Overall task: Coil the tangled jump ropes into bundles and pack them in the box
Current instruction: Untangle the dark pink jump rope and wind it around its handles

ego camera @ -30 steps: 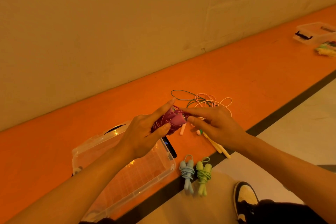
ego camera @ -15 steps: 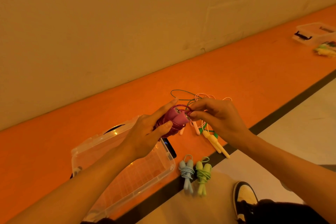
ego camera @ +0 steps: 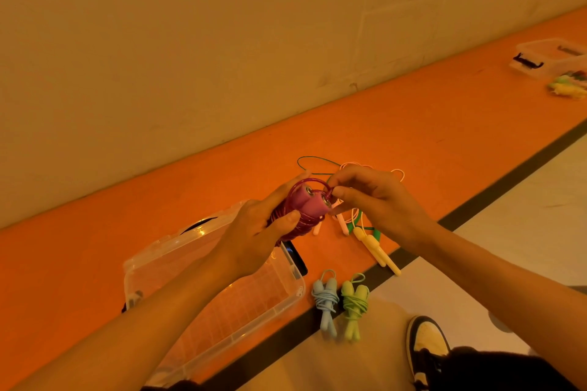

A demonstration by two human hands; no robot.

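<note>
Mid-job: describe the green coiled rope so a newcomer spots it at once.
Start at the clear box on the orange strip. Off its near right corner, two coiled bundles lie side by side across the dark line. The green bundle is the right-hand one, farther from the box; the blue bundle lies between them.

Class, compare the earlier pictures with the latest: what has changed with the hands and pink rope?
The right hand, whose fingers lay straight against the pink rope bundle, curled and pinched its cord loop by the handle ends. The left hand still grips the bundle; the box, blue bundle and green bundle have not moved.
</note>
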